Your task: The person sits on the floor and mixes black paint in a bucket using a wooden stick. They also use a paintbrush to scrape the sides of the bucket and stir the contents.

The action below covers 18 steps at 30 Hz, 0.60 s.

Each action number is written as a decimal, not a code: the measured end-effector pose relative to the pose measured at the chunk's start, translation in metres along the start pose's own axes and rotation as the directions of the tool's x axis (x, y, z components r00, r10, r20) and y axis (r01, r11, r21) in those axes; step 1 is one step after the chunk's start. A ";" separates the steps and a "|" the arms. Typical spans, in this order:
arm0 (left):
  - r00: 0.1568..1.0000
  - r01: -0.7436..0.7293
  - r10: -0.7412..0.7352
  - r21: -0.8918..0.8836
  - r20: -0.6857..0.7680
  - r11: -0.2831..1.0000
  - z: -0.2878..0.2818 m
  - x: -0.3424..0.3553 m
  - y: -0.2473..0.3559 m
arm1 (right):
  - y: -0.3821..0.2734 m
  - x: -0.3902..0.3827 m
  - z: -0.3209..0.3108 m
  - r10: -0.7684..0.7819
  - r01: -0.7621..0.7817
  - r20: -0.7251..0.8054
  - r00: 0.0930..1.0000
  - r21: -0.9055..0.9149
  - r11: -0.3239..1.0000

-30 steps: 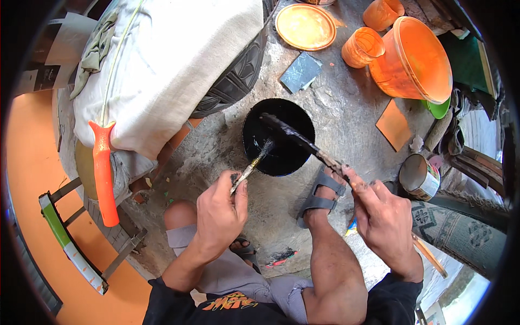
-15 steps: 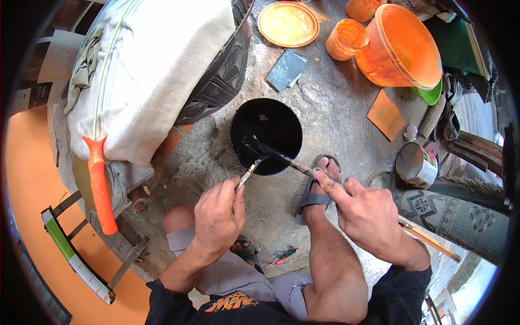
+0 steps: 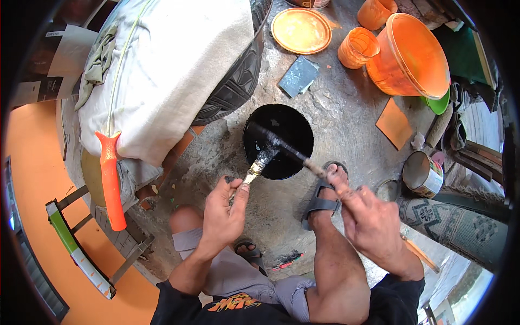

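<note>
Below me on the concrete stands a round bucket (image 3: 306, 122) of black, glossy liquid that looks like paint. My left hand (image 3: 223, 216) pinches a paintbrush (image 3: 253, 172) by its handle, its metal band smeared with black. The dark bristles are over the near part of the bucket. In my right hand (image 3: 374, 225) is a long stick-like tool (image 3: 316, 167) with a black-coated front part, blurred by motion. It reaches across the bucket and lies against or just above the bristles; I cannot tell which. A wooden length (image 3: 420, 253) shows behind the right hand.
Orange-stained tubs (image 3: 409, 54) and a round lid (image 3: 301, 31) stand at the far right. A cloth-covered motorcycle-like shape (image 3: 173, 65) with a black tire (image 3: 230, 81) fills the far left. My sandaled foot (image 3: 326, 197) is beside the bucket. A tin (image 3: 422, 174) lies right.
My right hand has swung the stick tool, now blurred, along the brush. The brush has turned to show its band and bristles. The whole view has shifted slightly.
</note>
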<state>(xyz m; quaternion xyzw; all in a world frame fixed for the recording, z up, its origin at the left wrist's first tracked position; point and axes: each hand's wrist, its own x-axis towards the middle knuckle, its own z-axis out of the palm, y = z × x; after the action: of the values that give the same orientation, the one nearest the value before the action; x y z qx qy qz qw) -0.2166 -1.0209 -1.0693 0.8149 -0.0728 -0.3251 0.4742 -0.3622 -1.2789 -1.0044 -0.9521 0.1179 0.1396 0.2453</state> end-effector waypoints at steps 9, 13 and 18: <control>0.998 0.064 -0.066 0.084 0.020 0.994 -0.020 -0.005 0.007 | 0.010 -0.002 0.011 0.054 -0.054 0.010 0.999 0.050 0.997; 0.999 0.053 -0.053 -0.004 -0.009 0.999 -0.015 -0.017 -0.012 | 0.008 -0.010 0.021 0.042 -0.038 -0.015 0.999 0.205 0.978; 0.988 0.146 -0.155 -0.202 -0.027 0.968 0.004 -0.031 -0.042 | 0.010 -0.009 0.025 0.013 -0.022 0.035 0.999 0.272 0.962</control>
<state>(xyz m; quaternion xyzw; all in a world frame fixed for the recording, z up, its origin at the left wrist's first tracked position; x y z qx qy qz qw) -0.2514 -0.9884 -1.0906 0.7733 0.0323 -0.3482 0.5289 -0.3790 -1.2736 -1.0265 -0.9057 0.1404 0.1400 0.3746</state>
